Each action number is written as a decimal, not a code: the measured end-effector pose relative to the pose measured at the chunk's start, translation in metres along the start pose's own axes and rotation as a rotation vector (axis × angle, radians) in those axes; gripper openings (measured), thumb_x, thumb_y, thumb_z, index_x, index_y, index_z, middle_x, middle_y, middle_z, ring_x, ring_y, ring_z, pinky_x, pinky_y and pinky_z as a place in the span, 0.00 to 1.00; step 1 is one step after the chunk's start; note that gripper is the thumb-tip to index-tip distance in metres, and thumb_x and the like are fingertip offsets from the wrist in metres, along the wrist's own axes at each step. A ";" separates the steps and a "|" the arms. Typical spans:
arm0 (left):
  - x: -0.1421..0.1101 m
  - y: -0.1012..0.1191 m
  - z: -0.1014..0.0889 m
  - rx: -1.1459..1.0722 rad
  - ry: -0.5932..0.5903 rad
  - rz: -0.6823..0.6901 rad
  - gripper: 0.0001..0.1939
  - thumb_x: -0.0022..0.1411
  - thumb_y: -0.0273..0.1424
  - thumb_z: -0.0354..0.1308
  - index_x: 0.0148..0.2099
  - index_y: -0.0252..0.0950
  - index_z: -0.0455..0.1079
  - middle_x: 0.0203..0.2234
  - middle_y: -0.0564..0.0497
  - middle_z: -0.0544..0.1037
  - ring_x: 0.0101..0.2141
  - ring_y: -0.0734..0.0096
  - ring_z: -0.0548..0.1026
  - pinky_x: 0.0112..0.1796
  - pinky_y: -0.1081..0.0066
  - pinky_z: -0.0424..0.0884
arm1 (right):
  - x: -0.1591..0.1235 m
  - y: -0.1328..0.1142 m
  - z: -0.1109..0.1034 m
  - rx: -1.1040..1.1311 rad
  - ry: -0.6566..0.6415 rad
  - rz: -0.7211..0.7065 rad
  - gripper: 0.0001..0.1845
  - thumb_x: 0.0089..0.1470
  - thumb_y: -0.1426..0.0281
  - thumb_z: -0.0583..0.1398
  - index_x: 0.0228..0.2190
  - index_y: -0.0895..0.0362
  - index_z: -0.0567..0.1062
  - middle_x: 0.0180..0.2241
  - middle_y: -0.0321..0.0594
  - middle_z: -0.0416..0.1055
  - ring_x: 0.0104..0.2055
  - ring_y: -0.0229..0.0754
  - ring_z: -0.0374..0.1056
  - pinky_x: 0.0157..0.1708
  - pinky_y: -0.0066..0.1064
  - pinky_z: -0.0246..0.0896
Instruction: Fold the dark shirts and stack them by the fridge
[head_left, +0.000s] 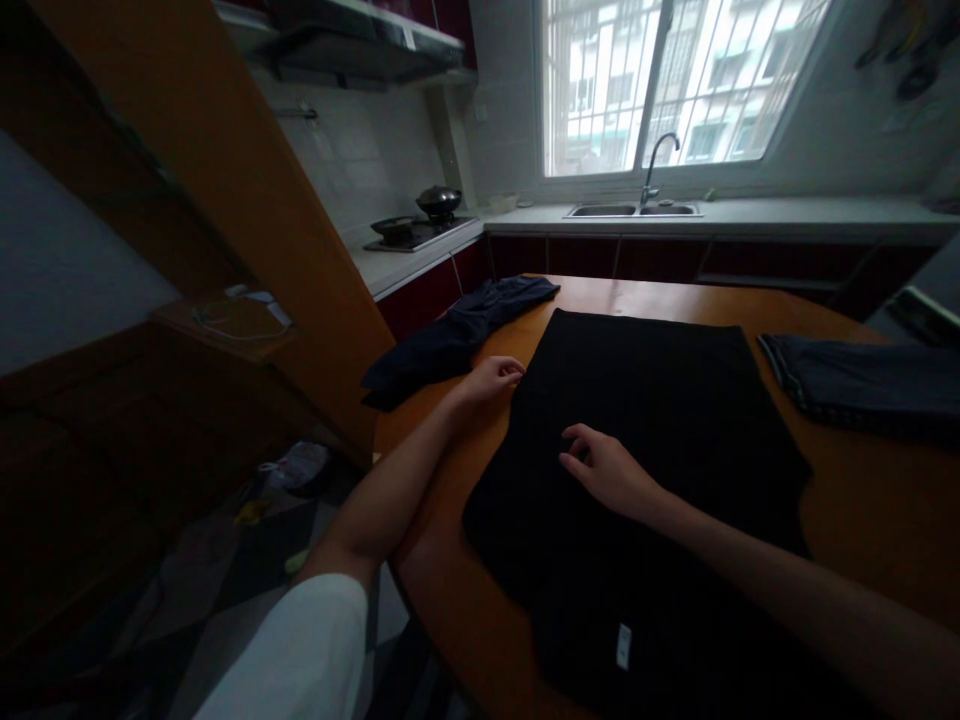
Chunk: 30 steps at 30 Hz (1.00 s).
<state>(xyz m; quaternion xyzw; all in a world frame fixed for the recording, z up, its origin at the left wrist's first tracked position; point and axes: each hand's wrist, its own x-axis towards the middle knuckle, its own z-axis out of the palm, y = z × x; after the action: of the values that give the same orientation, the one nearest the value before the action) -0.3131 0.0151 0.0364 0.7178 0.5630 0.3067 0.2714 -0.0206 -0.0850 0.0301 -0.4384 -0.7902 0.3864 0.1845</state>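
A black T-shirt (652, 400) lies spread on the wooden table, its straight hem at the far side. Near me, a small white label (624, 646) shows on the cloth. My left hand (495, 376) is at the shirt's left edge, fingers curled and closed on the cloth there; the fingertips are partly hidden. Over the left half of the shirt is my right hand (604, 468), thumb and forefinger bent with a gap between them and nothing held. Whether its lower fingers touch the fabric I cannot tell.
Dark blue clothing (465, 330) lies along the table's left edge. Folded jeans (870, 385) rest at the right of the wooden table (442, 540). Beyond stand a counter with a sink (604, 211) and a stove (424, 235). A wooden partition (300, 200) rises at left.
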 end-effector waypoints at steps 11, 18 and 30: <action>-0.004 -0.024 -0.011 0.015 -0.220 0.230 0.17 0.67 0.41 0.58 0.48 0.36 0.80 0.38 0.47 0.74 0.35 0.71 0.72 0.37 0.72 0.67 | -0.010 0.004 0.015 -0.208 0.077 -0.246 0.20 0.57 0.64 0.64 0.51 0.55 0.74 0.42 0.44 0.72 0.43 0.47 0.69 0.43 0.40 0.68; -0.009 -0.015 -0.012 0.089 -0.335 0.294 0.13 0.66 0.40 0.61 0.43 0.37 0.81 0.42 0.46 0.72 0.45 0.64 0.73 0.52 0.64 0.67 | -0.016 0.000 0.013 -0.453 -0.011 -0.568 0.14 0.57 0.64 0.65 0.45 0.54 0.78 0.47 0.46 0.70 0.48 0.50 0.66 0.46 0.44 0.67; -0.003 -0.019 -0.009 0.288 -0.341 0.288 0.22 0.63 0.52 0.58 0.35 0.37 0.76 0.46 0.47 0.69 0.50 0.60 0.67 0.57 0.63 0.61 | -0.018 -0.006 0.006 -0.679 -0.030 -0.762 0.08 0.63 0.76 0.56 0.37 0.61 0.77 0.45 0.50 0.70 0.46 0.47 0.63 0.42 0.35 0.67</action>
<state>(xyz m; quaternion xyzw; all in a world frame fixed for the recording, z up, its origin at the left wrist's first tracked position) -0.3325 0.0171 0.0283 0.8631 0.4389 0.1336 0.2110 -0.0175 -0.1045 0.0315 -0.1488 -0.9775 0.0195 0.1481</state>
